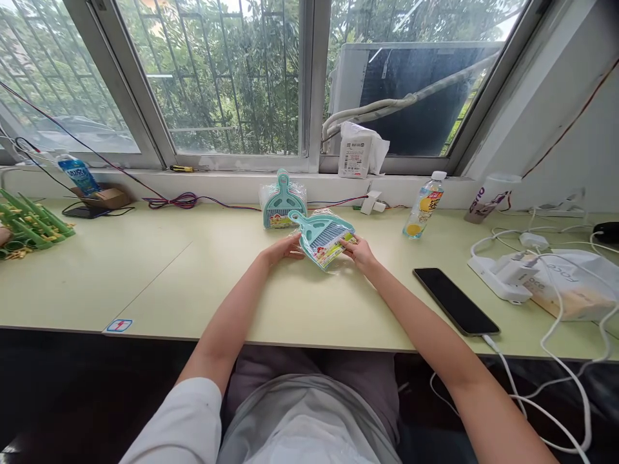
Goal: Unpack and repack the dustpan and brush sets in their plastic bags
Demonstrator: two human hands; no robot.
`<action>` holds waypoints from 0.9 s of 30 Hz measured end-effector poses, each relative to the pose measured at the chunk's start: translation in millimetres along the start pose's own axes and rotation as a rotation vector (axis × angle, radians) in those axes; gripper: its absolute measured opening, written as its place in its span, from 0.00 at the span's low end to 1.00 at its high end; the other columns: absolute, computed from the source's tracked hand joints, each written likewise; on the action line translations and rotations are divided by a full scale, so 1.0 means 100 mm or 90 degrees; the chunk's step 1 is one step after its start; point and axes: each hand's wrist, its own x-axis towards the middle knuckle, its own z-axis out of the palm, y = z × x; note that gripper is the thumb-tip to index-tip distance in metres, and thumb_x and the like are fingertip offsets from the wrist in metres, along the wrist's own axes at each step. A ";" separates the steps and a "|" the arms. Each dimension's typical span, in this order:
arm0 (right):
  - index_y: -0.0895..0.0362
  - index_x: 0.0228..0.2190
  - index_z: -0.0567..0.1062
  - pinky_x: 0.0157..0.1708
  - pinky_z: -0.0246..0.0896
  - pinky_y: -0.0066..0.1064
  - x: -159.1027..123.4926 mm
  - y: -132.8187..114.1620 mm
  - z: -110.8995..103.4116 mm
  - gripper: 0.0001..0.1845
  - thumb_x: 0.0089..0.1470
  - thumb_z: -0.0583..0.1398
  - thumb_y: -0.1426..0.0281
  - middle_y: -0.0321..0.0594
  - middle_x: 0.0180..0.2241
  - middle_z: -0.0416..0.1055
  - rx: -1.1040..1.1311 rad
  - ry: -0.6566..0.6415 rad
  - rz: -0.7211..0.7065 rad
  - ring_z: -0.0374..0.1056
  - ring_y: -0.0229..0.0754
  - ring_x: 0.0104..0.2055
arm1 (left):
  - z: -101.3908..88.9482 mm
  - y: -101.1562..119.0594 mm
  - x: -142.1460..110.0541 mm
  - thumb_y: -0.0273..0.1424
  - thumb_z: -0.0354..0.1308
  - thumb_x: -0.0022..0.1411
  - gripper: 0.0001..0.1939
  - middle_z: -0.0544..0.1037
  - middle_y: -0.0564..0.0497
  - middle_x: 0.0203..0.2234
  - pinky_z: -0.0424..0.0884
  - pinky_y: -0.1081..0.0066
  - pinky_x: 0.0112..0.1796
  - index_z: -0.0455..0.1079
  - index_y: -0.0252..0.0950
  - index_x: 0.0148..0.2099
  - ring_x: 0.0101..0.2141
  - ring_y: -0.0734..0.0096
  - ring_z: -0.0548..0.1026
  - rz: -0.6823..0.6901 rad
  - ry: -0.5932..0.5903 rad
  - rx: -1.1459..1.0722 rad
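Between my two hands is a mint-green dustpan and brush set [323,237], wrapped in clear plastic with a colourful label along its lower edge. It is tilted, its handle pointing up and left. My left hand [286,248] grips its left side, the fingers partly hidden behind the wrapping. On the opposite side my right hand [358,251] pinches the label corner. Just behind stands a second wrapped dustpan and brush set [283,205], upright against the wall below the window, partly covered by the one I hold.
Right of my arms lie a phone [455,300], a drink bottle [424,206], a white power strip [503,278] with trailing cables and a plastic packet [575,287]. A tissue pack [360,151] sits on the sill. Green stalks [31,222] are at far left, touched by another hand.
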 end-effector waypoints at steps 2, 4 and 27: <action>0.58 0.34 0.75 0.38 0.76 0.31 0.01 -0.04 -0.01 0.18 0.39 0.71 0.76 0.38 0.32 0.77 -0.006 -0.005 -0.017 0.75 0.39 0.34 | -0.05 -0.02 0.03 0.55 0.63 0.49 0.29 0.80 0.42 0.37 0.75 0.61 0.44 0.74 0.34 0.40 0.38 0.62 0.78 -0.003 0.021 0.026; 0.58 0.33 0.75 0.37 0.76 0.31 0.01 -0.08 -0.02 0.17 0.39 0.71 0.76 0.38 0.32 0.78 -0.010 -0.006 -0.024 0.75 0.40 0.33 | -0.09 -0.03 0.04 0.56 0.63 0.48 0.29 0.80 0.41 0.36 0.76 0.60 0.42 0.75 0.34 0.39 0.37 0.61 0.78 0.009 0.034 0.041; 0.59 0.28 0.72 0.37 0.77 0.29 0.18 -0.24 -0.43 0.10 0.45 0.67 0.80 0.41 0.32 0.78 0.087 0.120 -0.022 0.76 0.40 0.34 | -0.92 0.08 -0.41 0.29 0.43 0.63 0.14 0.73 0.41 0.38 0.71 0.59 0.41 0.70 0.38 0.41 0.43 0.55 0.74 -0.011 1.104 0.164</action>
